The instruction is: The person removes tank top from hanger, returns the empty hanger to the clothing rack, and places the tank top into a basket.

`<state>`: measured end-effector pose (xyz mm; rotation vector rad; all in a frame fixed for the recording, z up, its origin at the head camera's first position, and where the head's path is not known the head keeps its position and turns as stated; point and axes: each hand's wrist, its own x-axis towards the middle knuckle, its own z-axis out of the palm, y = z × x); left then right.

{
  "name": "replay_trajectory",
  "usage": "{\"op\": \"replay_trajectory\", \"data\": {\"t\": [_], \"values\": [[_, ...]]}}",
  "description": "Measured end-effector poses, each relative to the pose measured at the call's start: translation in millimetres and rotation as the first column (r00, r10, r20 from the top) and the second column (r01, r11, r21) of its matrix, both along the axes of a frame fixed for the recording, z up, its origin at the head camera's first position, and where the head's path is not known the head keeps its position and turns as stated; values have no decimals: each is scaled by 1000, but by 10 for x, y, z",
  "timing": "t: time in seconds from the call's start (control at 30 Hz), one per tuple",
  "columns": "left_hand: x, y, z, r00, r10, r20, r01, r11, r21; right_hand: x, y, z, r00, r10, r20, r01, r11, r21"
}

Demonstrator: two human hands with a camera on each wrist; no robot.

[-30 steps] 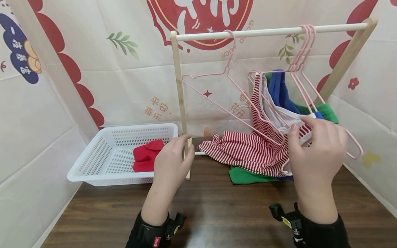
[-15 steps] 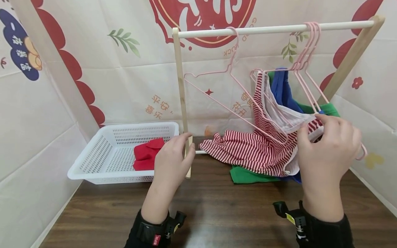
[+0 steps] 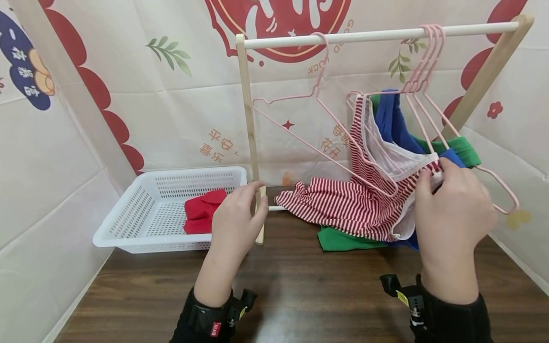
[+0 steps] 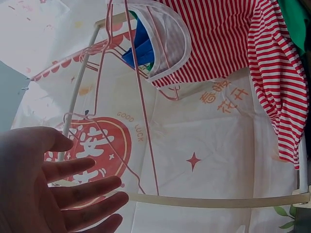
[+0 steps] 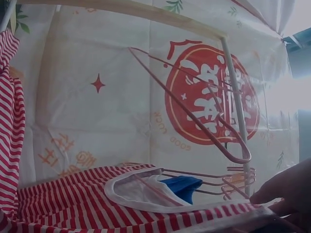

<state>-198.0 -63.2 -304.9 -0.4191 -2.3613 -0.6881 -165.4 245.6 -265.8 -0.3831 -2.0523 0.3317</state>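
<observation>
While the left hand (image 3: 235,219) rests with loose, straight fingers against the rack's left post (image 3: 250,138), holding nothing, the right hand (image 3: 453,214) pinches the shoulder of the striped shirt (image 3: 351,207) where it sits on a pink hanger (image 3: 493,188). That shirt hangs from the hanger's upper end, and its body trails down onto the table (image 3: 291,290), lying over a green garment (image 3: 339,240). Judging from this, the step is to seat the shirt's shoulder over the hanger's end, and it goes best if the fingers keep the neckline (image 5: 146,194) spread and slide the cloth along the wire rather than tug it, since the hanger hooks (image 3: 429,52) sit crowded together on the rail (image 3: 369,34) with a blue garment (image 3: 392,124) just behind. Steadying the post with the left hand seems wise, as the light rack could tip. An empty hanger (image 3: 317,128) hangs nearby, and a basket (image 3: 128,224) with red cloth (image 3: 201,216) sits to the left.
</observation>
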Motion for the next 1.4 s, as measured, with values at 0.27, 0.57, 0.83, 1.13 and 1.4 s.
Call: {"op": "replay_trajectory", "data": {"t": [0.27, 0.57, 0.83, 1.13, 1.4], "values": [[-7, 4, -4, 1000, 6, 0, -6, 1000, -2, 2, 70, 43, 977, 9, 213, 7, 997, -76], [-9, -2, 3, 1000, 8, -2, -8, 1000, -2, -8, 87, 59, 964, 59, 258, -35, 995, -96], [-13, -12, -2, 1000, 10, -7, -10, 1000, 3, -53, 81, -21, 980, 142, 139, -136, 989, -55], [-16, -24, 1, 1000, 8, -6, -8, 1000, 10, -85, 64, -41, 983, 160, 94, -154, 986, -70], [-22, -32, -2, 1000, 10, -17, -10, 1000, 9, -111, 29, -50, 983, 178, 45, -175, 983, -54]]}}
